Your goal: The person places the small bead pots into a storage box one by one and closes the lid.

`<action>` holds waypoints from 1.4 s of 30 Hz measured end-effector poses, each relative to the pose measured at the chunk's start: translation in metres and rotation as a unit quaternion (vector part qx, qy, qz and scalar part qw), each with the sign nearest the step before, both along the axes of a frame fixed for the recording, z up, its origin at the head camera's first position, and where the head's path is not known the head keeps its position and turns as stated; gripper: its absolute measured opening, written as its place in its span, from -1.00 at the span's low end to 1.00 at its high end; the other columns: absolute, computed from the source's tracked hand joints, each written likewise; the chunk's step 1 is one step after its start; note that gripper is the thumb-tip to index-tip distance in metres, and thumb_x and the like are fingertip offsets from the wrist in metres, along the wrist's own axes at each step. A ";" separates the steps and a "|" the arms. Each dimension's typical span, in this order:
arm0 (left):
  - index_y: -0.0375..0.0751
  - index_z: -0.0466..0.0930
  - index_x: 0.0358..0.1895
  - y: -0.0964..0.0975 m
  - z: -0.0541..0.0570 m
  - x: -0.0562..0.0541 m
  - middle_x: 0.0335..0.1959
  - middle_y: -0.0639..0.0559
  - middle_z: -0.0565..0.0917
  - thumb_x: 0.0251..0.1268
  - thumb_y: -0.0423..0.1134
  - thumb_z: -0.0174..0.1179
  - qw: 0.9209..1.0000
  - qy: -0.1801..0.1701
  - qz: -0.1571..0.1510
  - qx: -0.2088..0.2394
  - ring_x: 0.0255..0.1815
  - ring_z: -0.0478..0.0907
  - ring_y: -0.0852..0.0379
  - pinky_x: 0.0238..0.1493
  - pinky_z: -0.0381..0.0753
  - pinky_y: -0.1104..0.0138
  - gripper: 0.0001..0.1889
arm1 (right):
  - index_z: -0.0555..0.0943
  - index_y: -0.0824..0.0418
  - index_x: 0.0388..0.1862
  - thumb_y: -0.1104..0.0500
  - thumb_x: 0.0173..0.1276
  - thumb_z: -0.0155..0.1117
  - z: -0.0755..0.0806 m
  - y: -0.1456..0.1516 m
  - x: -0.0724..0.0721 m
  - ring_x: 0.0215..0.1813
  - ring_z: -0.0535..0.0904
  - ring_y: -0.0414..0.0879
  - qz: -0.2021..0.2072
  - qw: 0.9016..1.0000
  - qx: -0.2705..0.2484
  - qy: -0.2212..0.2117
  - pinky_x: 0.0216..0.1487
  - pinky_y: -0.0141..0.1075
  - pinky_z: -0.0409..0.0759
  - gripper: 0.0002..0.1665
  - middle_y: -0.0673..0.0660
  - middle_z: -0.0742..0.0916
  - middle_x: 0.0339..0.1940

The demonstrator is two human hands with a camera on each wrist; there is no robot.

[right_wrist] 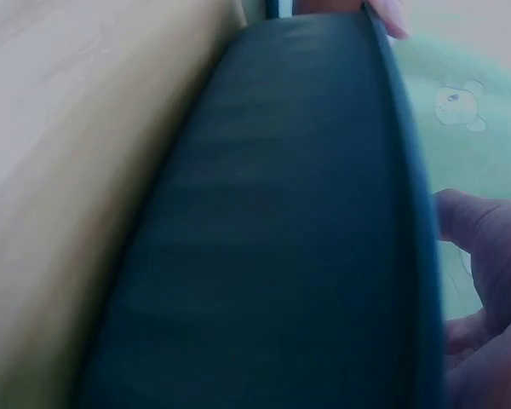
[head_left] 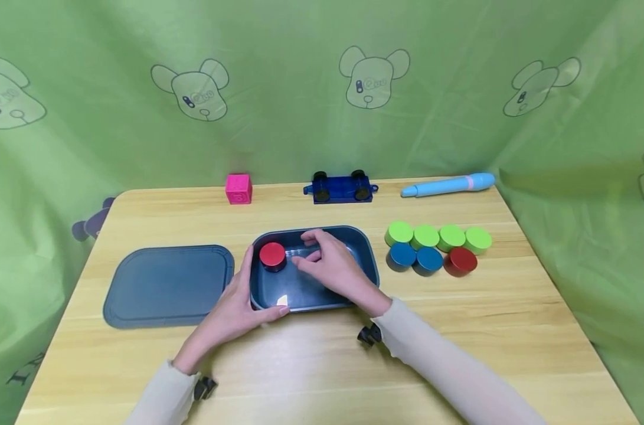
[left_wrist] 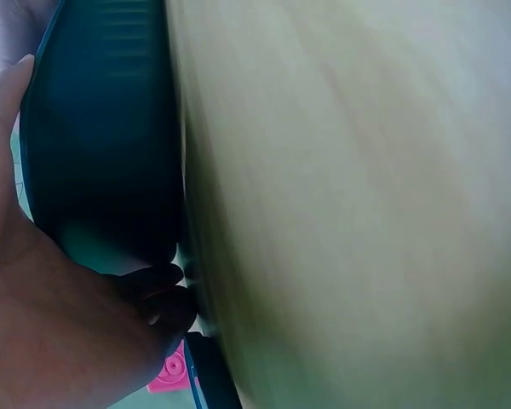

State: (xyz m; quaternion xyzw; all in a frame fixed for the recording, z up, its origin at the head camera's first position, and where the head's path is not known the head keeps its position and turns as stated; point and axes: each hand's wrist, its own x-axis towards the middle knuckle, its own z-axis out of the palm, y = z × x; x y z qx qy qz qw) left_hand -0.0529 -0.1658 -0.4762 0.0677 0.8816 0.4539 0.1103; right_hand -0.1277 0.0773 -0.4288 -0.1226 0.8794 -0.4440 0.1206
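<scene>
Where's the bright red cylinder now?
In the head view, the bright red cylinder stands in the tray, toward its far left corner, between the left hand and the right hand.

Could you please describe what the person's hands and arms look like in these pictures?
The left hand and right hand are bare, with no gloves visible. The left sleeve and right sleeve are long, plain and pale cream. Small black devices, one left and one right, show near the cuffs.
</scene>
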 end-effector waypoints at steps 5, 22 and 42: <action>0.28 -0.46 0.82 -0.001 0.001 0.001 0.80 -0.20 -0.02 0.16 0.36 0.58 1.000 -0.003 0.000 -0.001 0.71 0.04 -0.42 0.44 0.24 -0.49 0.46 | 0.56 0.20 0.47 0.00 0.51 0.54 0.008 0.016 -0.001 -0.02 0.76 -0.10 -0.015 1.000 -0.021 0.014 -0.03 -0.16 0.76 -0.33 0.15 0.69 0.36; 0.26 -0.44 0.82 -0.002 0.004 0.003 0.80 -0.22 -0.02 0.14 0.35 0.60 1.000 0.003 0.004 -0.007 0.72 0.03 -0.42 0.43 0.27 -0.49 0.47 | 0.54 0.17 0.49 -0.09 0.58 0.45 0.039 0.087 -0.006 0.13 0.72 0.03 -0.043 0.995 -0.081 0.030 0.06 -0.18 0.72 -0.34 0.17 0.67 0.37; 0.34 -0.45 0.81 0.002 0.000 0.001 0.80 -0.16 -0.02 0.12 0.37 0.59 1.000 0.004 0.005 -0.004 0.73 0.03 -0.36 0.45 0.23 -0.49 0.46 | 0.57 0.25 0.43 0.09 0.66 0.37 0.031 0.182 -0.002 0.14 0.63 -0.19 -0.143 0.978 -0.100 0.118 0.03 -0.51 0.56 -0.51 -0.01 0.65 0.32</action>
